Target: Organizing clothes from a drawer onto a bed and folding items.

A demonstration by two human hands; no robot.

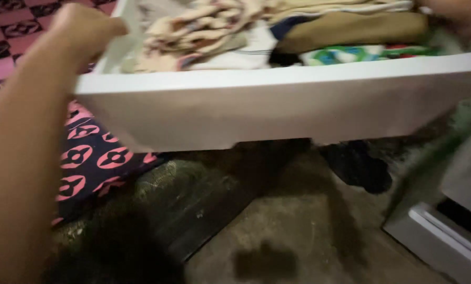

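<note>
I hold a white plastic drawer [277, 108] up in the air, its front wall toward me. My left hand [85, 29] grips its left side wall near the top left. My right hand [456, 16] is at the top right corner, blurred, at the drawer's right side. Inside lie folded clothes: cream and pink cloth [193, 34], a brown garment [351, 29] and a green, blue and white patterned piece [361, 53].
A pink and black patterned mat [90, 158] covers the floor at left. Bare dark floor [293, 231] lies below the drawer, with a dark object [359, 168] on it. A white cabinet frame [446, 236] stands at the lower right.
</note>
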